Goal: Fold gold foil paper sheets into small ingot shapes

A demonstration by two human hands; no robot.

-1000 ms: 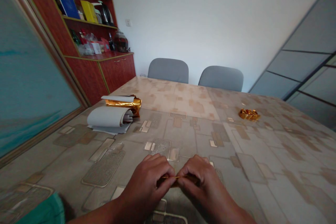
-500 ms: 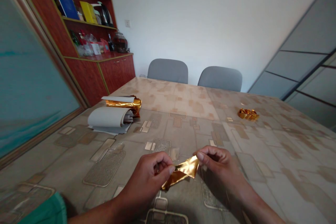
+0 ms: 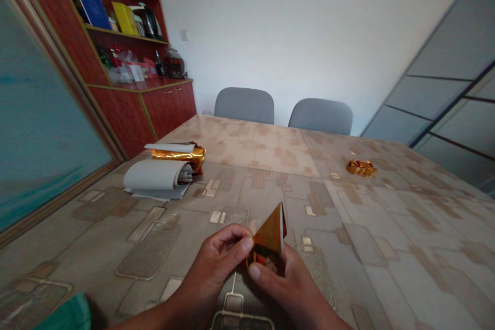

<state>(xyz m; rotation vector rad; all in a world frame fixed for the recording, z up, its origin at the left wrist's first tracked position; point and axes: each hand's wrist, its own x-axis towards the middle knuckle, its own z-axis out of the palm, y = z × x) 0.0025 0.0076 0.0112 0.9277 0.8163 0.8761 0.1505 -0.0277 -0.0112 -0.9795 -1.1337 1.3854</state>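
Observation:
A folded piece of shiny gold foil paper [image 3: 269,233] is held up above the patterned tablecloth, one pointed corner standing upward. My left hand [image 3: 226,252] pinches its left edge between thumb and fingers. My right hand [image 3: 288,278] grips it low on the right, the thumb in front and the fingers behind, partly hidden by the foil. Farther left on the table lies a curled stack of grey-white sheets [image 3: 154,174], with rolled gold foil sheets [image 3: 178,154] just behind it. Over on the right sits a small folded gold foil piece [image 3: 361,168].
Two grey chairs [image 3: 244,105] stand at the table's far edge. A red-brown cabinet [image 3: 162,108] with shelves of boxes, bottles and a kettle is at the left back. To the left is a blue-green panel [image 3: 46,113]; grey panels [image 3: 444,56] lean at the right.
My right hand has come down and inward, closer to the left. The gold foil, stretched sideways before, now stands with a point up. The view has shifted slightly.

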